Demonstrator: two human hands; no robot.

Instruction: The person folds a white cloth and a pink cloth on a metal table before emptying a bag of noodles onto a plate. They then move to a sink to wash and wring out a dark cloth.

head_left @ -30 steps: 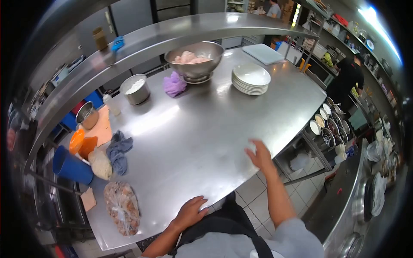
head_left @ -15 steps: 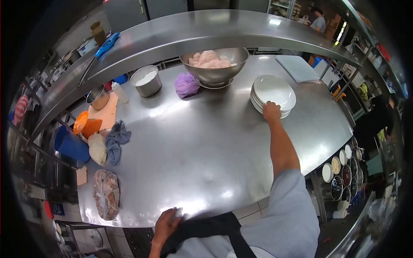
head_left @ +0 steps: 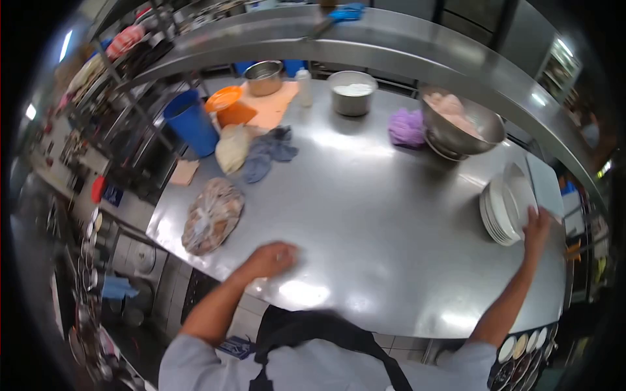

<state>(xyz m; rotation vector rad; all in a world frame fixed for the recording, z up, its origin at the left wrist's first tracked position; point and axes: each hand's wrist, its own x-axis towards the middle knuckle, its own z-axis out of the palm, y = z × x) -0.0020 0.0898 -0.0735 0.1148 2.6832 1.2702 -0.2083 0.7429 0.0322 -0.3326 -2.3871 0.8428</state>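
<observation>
Far right, plates: white stack (head_left: 505, 212) touching right hand (head_left: 536, 228), which is gripping its top rim.
Left hand (head_left: 274, 259): resting loosely curled on steel counter (head_left: 365, 215), holding nothing.

One stack of plates (head_left: 503, 210), three metal bowls (head_left: 460, 125), perhaps two cloths (head_left: 268, 152), one blue cup (head_left: 192, 122)

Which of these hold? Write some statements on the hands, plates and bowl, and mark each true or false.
1. The right hand touches the stack of white plates. True.
2. The left hand grips the blue cup. False: it rests on the steel table, far from the cup.
3. The metal bowl is empty. False: it holds pale pink food.
4. A purple cloth lies beside the bowl. True.
5. The bagged food sits on the plates. False: it lies on the table near the left hand.
</observation>
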